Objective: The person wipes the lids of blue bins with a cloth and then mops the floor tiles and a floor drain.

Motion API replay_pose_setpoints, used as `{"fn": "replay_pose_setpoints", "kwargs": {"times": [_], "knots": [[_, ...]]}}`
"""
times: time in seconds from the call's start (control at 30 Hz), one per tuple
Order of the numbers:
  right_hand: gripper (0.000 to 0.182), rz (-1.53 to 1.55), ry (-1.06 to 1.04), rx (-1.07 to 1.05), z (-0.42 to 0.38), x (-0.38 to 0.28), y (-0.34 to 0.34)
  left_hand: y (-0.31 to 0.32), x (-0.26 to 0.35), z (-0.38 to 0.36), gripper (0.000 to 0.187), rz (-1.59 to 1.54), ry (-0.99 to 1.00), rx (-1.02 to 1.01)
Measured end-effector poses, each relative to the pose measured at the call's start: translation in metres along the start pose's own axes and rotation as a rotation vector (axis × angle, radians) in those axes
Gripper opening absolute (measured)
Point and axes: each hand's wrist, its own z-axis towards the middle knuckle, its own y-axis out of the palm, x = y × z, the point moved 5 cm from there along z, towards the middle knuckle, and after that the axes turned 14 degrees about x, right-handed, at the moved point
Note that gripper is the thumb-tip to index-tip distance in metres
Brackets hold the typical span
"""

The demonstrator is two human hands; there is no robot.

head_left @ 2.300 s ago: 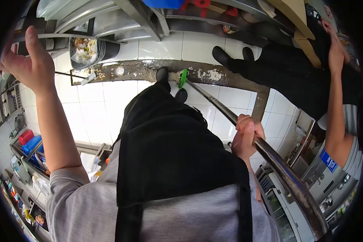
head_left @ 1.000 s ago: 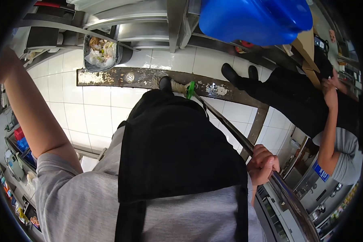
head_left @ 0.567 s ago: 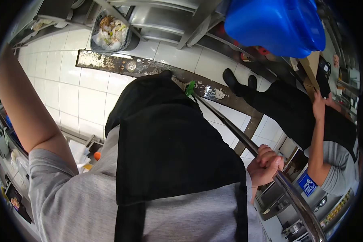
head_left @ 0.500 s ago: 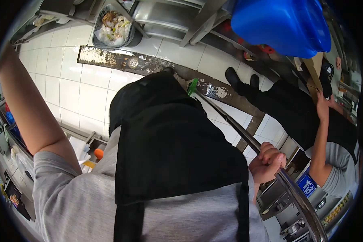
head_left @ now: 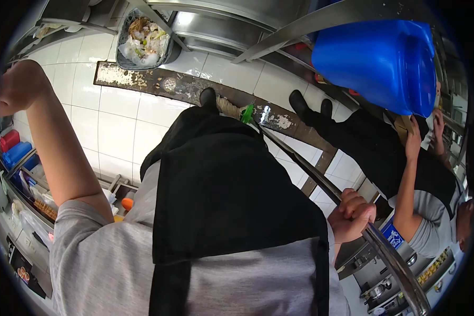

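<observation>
My right hand (head_left: 353,215) is wrapped round the metal handle of a mop (head_left: 313,173). From my fist the handle slants down to a green clamp (head_left: 248,113) near the floor. Beige mop strings (head_left: 229,107) lie beside my dark boot (head_left: 208,98), over the dark drain strip (head_left: 189,88). My left arm is raised out to the side. At the far left edge of the view is my left hand (head_left: 22,87), bent and partly in shadow, its fingers not clear and nothing visible in it.
A bin (head_left: 169,52) of food scraps stands beside a steel table (head_left: 216,26). A large blue container (head_left: 371,63) sits at upper right. Close by on the right, a co-worker (head_left: 374,142) handles cardboard (head_left: 403,129). White tiles (head_left: 116,124) cover the floor.
My left hand has come into view at the left edge. The mop strings and my boot show more now. The co-worker's hands and the cardboard are lower in view.
</observation>
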Motion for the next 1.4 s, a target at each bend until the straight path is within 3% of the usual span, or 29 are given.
{"fn": "replay_pose_setpoints", "kwargs": {"times": [0.1,0.13,0.2,0.23,0.27,0.33,0.53,0.63,0.77,0.93,1.07,1.13,1.2,1.27,1.4], "knots": [[0.041,-0.039,-0.021,-0.043,0.006,-0.008,0.003,-0.002,0.020,0.014,0.020,-0.878,-0.297,0.051],[0.041,-0.041,-0.020,-0.042,0.009,-0.011,-0.002,-0.009,0.034,0.010,0.020,-0.878,-0.299,0.050],[0.042,0.033,0.014,-0.066,0.011,-0.012,-0.012,-0.042,0.070,-0.010,0.023,-0.745,-0.141,-0.133],[0.043,-0.020,-0.002,-0.087,0.011,-0.014,-0.016,-0.060,0.062,-0.024,0.031,-0.728,-0.220,-0.293],[0.043,-0.024,0.004,-0.091,0.007,-0.013,-0.021,-0.084,0.075,-0.029,0.031,-0.723,-0.223,-0.300],[0.044,-0.023,0.000,-0.079,-0.007,-0.013,-0.035,-0.118,0.118,-0.049,0.031,-0.534,-0.273,-0.690],[0.044,0.016,0.040,0.118,-0.054,0.001,-0.098,-0.230,0.192,-0.072,0.040,-0.606,-0.378,-1.042],[0.043,0.061,0.004,0.089,-0.064,0.020,-0.115,-0.264,0.207,-0.090,0.043,-0.575,-0.398,-1.196],[0.042,0.145,-0.014,0.050,-0.055,0.038,-0.121,-0.322,0.192,-0.127,0.044,-0.529,-0.320,-1.493],[0.041,0.145,0.032,0.004,-0.027,0.051,-0.117,-0.374,0.145,-0.163,0.039,-0.360,-0.174,-2.098],[0.038,0.158,0.042,-0.064,-0.005,0.064,-0.105,-0.389,0.081,-0.223,0.049,0.170,-0.214,-2.680],[0.037,0.180,0.057,-0.065,0.003,0.065,-0.101,-0.364,0.074,-0.251,0.048,0.095,-0.176,-2.714],[0.035,0.166,0.057,-0.091,0.007,0.065,-0.102,-0.315,0.102,-0.263,0.045,-0.025,-0.180,-2.613],[0.035,0.156,0.063,-0.086,0.006,0.064,-0.110,-0.273,0.143,-0.269,0.040,-0.201,-0.223,-2.356],[0.033,0.154,0.067,-0.103,-0.006,0.066,-0.136,-0.222,0.258,-0.243,0.031,-0.381,-0.509,-2.323]]}}
